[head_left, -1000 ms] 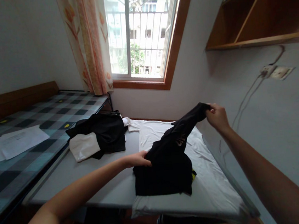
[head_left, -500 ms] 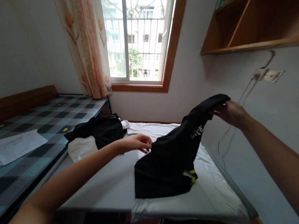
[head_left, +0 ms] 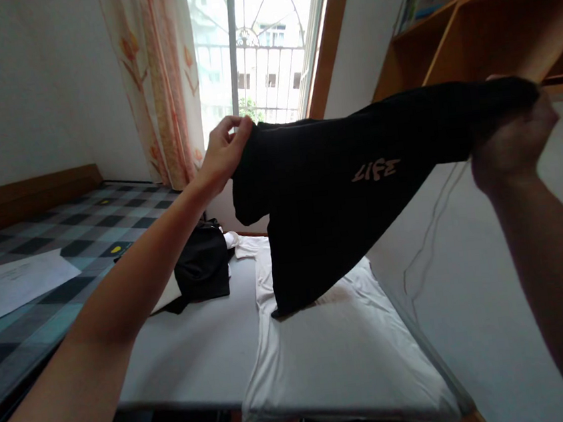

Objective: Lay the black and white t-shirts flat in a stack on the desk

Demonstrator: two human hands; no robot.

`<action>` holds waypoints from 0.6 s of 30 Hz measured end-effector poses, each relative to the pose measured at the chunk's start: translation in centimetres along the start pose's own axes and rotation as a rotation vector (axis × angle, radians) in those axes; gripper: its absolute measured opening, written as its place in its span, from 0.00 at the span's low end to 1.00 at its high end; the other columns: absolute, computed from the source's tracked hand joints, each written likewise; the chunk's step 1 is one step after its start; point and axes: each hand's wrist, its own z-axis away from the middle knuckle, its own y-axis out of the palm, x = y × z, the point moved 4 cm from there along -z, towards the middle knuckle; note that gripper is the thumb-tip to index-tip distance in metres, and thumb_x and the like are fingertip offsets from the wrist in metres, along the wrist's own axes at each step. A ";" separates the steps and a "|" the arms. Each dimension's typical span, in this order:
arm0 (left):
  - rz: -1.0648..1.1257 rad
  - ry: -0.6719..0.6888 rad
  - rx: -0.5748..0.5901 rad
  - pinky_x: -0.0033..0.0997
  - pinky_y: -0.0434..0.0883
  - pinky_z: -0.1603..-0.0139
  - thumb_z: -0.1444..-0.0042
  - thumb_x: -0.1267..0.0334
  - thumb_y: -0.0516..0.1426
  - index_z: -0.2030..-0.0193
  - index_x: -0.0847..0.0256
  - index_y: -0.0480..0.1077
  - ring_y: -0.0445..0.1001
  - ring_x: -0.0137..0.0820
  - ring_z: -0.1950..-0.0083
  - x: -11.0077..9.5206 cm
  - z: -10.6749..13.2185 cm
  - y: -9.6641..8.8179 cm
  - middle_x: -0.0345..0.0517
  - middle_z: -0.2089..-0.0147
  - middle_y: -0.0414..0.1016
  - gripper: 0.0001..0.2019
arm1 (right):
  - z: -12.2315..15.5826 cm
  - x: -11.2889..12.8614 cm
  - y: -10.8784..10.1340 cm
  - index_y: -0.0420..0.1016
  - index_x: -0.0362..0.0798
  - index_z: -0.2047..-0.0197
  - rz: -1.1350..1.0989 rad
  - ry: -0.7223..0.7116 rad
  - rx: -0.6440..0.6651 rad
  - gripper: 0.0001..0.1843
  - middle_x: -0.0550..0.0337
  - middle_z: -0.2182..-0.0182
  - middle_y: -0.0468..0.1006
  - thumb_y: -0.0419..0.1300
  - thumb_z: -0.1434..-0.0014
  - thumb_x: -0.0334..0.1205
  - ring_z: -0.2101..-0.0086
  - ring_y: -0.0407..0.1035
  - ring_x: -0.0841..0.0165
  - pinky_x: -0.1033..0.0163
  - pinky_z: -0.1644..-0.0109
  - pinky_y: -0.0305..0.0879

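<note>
A black T-shirt [head_left: 329, 186] with pale lettering hangs in the air, stretched between my two hands. My left hand [head_left: 227, 151] pinches it at the upper left, by what looks like a sleeve. At the far right my right hand [head_left: 518, 136] is closed on the other end, its fingers partly behind the cloth and a little blurred. Below the black shirt, a white T-shirt [head_left: 347, 358] lies spread on the grey table [head_left: 190, 355], its lower edge hanging over the front. The black shirt covers part of it.
Left of the white shirt lies a heap of black clothing [head_left: 201, 266] with a pale cloth. A checkered bed [head_left: 82, 232] with papers [head_left: 22, 282] runs along the left. Wooden shelves [head_left: 489, 35] jut out at upper right. Thin cables [head_left: 428, 236] hang along the right wall.
Both hands have risen, lifting the black T-shirt off the white one. My left hand, near the shirt before, now grips it. The shirt is spread wider between the hands.
</note>
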 end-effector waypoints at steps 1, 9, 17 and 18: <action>-0.117 0.057 0.069 0.29 0.67 0.60 0.45 0.51 0.61 0.60 0.64 0.72 0.73 0.30 0.63 -0.7 0.4 0.2 0.44 0.67 0.73 0.16 | 0.6 1.0 0.4 0.72 0.46 0.46 0.200 -0.067 0.097 0.20 0.52 0.48 0.75 0.51 0.39 0.39 0.45 0.67 0.59 0.47 0.39 0.57; -0.778 -0.108 0.788 0.29 0.65 0.65 0.47 0.51 0.60 0.66 0.63 0.75 0.73 0.34 0.65 7.6 9.0 2.4 0.45 0.68 0.77 0.15 | 15.4 -3.1 3.8 0.44 0.32 0.29 0.794 0.203 1.155 0.58 0.31 0.45 0.71 0.65 0.51 0.57 0.47 0.68 0.43 0.45 0.46 0.65; -0.599 -0.270 1.278 0.30 0.63 0.70 0.36 0.54 0.48 0.66 0.63 0.73 0.71 0.34 0.71 14.7 25.6 5.1 0.51 0.69 0.76 0.18 | 32.6 -5.0 3.0 0.62 0.44 0.34 0.567 0.590 1.804 0.53 0.41 0.42 0.70 0.68 0.62 0.54 0.45 0.67 0.49 0.53 0.43 0.64; -0.564 -0.255 1.246 0.31 0.63 0.70 0.36 0.53 0.48 0.66 0.62 0.73 0.71 0.34 0.71 14.7 26.3 5.1 0.51 0.70 0.76 0.18 | 33.1 -4.7 2.9 0.65 0.45 0.35 0.560 0.576 1.785 0.50 0.41 0.43 0.71 0.68 0.61 0.53 0.47 0.69 0.49 0.53 0.45 0.65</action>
